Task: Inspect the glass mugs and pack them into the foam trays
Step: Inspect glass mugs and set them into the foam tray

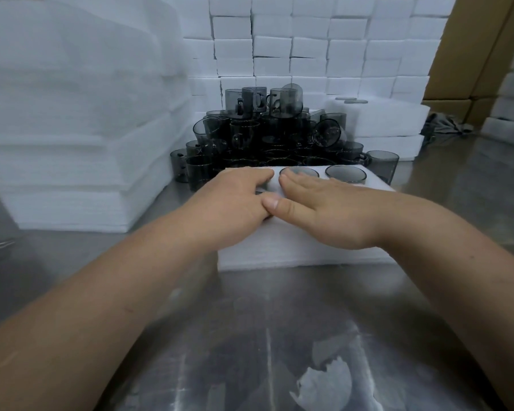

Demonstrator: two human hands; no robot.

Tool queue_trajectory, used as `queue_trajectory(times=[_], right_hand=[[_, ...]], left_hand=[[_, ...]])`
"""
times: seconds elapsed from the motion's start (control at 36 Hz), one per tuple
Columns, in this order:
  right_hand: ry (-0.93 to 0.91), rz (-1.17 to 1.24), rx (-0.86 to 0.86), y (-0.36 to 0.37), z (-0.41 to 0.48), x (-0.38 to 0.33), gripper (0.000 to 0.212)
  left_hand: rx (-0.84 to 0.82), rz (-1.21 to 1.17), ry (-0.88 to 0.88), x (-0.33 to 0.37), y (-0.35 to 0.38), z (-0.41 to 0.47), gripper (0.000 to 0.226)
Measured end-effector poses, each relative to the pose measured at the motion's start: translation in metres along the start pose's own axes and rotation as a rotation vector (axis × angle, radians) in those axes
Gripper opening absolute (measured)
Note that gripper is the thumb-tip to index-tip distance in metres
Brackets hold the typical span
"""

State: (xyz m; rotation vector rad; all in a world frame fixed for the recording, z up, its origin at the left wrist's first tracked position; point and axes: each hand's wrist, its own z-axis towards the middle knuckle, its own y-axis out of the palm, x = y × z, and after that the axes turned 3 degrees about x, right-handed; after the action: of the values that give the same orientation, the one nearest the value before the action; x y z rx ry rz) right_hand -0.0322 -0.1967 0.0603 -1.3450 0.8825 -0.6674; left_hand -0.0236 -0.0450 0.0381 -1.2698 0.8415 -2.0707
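Resting palm-down on the foam tray (279,256): left hand (235,200) and right hand (318,215), side by side, fingers straight, gripping nothing. Right thumb touches the left hand at the thumb base. Tray sits on the metal surface (279,307), mid-frame. Two dark glass mugs (345,173) are seated in its far row; the right fingertips reach the rim of the nearer one. What's under the left fingers can't be told. Loose mug pile (264,134) is just behind the tray. Foam sheet stack (72,129) stands left, foam block wall (309,46) behind, cardboard boxes (472,54) right. Torn white scrap (324,384) lies on the near surface.
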Motion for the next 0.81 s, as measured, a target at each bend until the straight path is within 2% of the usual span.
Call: queue_trajectory(times=[0.06, 0.08, 0.14, 0.22, 0.33, 0.39, 0.44, 0.53, 0.64, 0.69, 0.81], right_hand=[[-0.004, -0.030, -0.005, 0.000, 0.001, 0.000, 0.118], [-0.003, -0.051, -0.013, 0.001, 0.001, 0.001, 0.121], [0.000, -0.091, -0.030, 0.002, 0.002, 0.002, 0.127], [-0.006, -0.115, -0.026, 0.003, 0.004, 0.004, 0.130], [-0.008, -0.085, 0.007, 0.005, 0.004, 0.007, 0.131], [-0.005, -0.056, 0.016, 0.005, 0.004, 0.008, 0.128], [-0.003, -0.018, 0.027, 0.005, 0.003, 0.007, 0.124], [-0.008, 0.068, 0.111, 0.005, 0.002, 0.006, 0.104], [0.065, 0.278, 0.156, 0.006, 0.004, 0.010, 0.092], [0.090, 0.449, 0.201, 0.007, 0.004, 0.011, 0.073], [0.137, 0.687, 0.414, 0.004, 0.007, 0.015, 0.028]], left_hand=[[0.022, -0.152, -0.056, 0.000, 0.001, 0.001, 0.016], [0.057, -0.243, -0.085, -0.001, 0.001, 0.002, 0.015], [0.147, -0.394, -0.138, -0.002, 0.002, 0.005, 0.030], [0.329, -0.517, -0.206, -0.006, 0.001, 0.009, 0.023], [0.486, -0.856, -0.416, -0.019, -0.002, 0.016, 0.017], [0.497, -0.850, -0.453, -0.028, -0.001, 0.018, 0.019], [0.435, -0.860, -0.488, -0.035, 0.003, 0.017, 0.019], [0.333, -0.789, -0.472, -0.041, 0.010, 0.016, 0.018], [0.364, -0.735, -0.429, -0.045, 0.011, 0.020, 0.023], [0.363, -0.720, -0.416, -0.046, 0.012, 0.020, 0.026], [0.377, -0.726, -0.396, -0.046, 0.012, 0.019, 0.028]])
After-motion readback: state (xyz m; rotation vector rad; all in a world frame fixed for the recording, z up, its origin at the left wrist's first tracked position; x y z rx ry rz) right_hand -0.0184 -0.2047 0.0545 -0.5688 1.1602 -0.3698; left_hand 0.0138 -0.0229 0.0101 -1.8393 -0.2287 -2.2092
